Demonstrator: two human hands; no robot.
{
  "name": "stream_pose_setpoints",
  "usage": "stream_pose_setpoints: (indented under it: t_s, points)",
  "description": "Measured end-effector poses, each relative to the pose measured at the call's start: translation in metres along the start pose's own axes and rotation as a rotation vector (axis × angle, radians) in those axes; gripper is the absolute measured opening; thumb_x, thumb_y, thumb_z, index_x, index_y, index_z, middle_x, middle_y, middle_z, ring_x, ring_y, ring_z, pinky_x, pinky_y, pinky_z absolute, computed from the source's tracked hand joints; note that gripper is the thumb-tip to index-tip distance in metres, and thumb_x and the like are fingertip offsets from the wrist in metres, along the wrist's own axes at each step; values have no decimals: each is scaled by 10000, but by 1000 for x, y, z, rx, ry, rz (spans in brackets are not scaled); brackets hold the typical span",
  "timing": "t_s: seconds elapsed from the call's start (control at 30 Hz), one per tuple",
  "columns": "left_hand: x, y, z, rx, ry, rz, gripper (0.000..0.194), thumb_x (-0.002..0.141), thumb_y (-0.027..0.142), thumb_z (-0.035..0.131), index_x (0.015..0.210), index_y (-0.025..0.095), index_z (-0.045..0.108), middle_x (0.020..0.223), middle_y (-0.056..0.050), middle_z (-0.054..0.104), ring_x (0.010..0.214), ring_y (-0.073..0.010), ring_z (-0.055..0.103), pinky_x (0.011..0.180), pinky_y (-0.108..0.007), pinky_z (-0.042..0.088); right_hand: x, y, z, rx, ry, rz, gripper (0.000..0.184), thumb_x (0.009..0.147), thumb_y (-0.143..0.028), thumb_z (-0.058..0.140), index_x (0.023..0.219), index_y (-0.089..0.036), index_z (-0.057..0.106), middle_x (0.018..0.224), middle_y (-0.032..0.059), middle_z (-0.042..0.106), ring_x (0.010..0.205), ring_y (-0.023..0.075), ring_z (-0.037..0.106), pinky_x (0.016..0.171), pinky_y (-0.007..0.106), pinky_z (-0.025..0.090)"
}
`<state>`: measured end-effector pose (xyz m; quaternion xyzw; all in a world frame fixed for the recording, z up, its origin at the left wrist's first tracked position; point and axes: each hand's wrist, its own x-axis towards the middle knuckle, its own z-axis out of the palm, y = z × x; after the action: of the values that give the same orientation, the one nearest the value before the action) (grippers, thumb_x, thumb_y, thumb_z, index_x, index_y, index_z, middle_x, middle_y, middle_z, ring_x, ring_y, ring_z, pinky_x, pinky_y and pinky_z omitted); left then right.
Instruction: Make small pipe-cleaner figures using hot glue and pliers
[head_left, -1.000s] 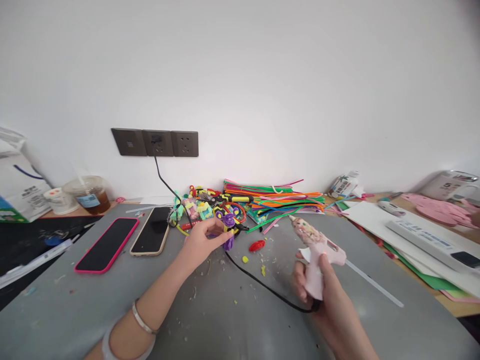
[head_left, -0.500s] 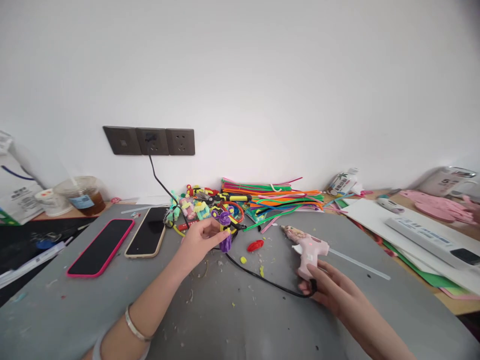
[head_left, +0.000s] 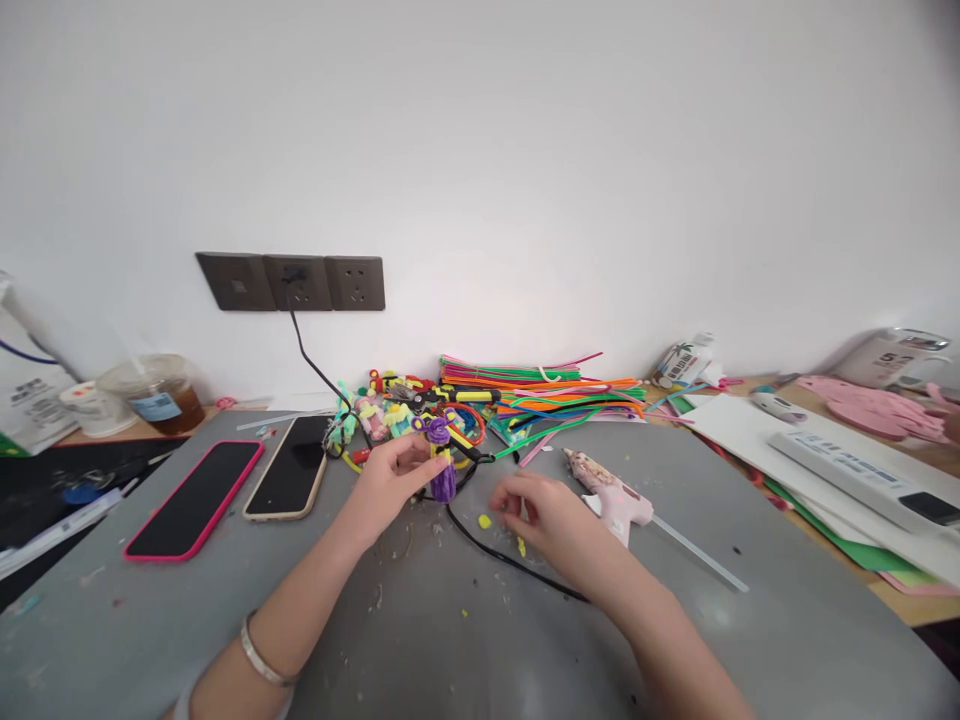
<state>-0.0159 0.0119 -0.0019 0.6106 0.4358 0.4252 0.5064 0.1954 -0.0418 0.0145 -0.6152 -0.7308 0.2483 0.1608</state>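
Observation:
My left hand is closed on a small purple and yellow pipe-cleaner figure, holding it upright just above the grey table. My right hand hovers low over the table just right of the figure, fingers bent down and blurred. What lies under them is hidden. A pink hot glue gun lies on its side beside the right hand, untouched. Its black cord runs under my right wrist. Yellow scraps lie near the fingertips.
Two phones, one pink-cased and one beige-cased, lie to the left. A heap of coloured pipe cleaners sits by the wall under a socket plate. White boards and a power strip fill the right side. A drink cup stands at far left.
My right hand lowered the glue gun, laid it on the table, let go and moved left toward the figure, covering the red scrap. The left hand kept holding the figure.

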Motion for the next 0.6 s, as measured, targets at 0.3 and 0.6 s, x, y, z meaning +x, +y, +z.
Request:
stream_pose_setpoints:
  t_s: [0.3, 0.6]
  points:
    - [0, -2, 1, -19, -24, -4, 332, 749, 473, 744, 726, 180, 589, 671, 26, 542, 634, -131, 492, 591, -234, 376, 16, -10, 6, -124, -135, -8, 207, 753, -5, 582, 745, -195, 666, 825, 29, 673, 719, 162, 591, 622, 243, 355]
    - [0, -5, 4, 4, -30, -52, 302, 749, 449, 742, 768, 183, 601, 724, 12, 607, 679, -145, 545, 629, -237, 417, 24, 4, -27, 294, 50, 29, 97, 820, -264, 587, 746, -213, 624, 714, 11, 663, 676, 184, 603, 632, 282, 425]
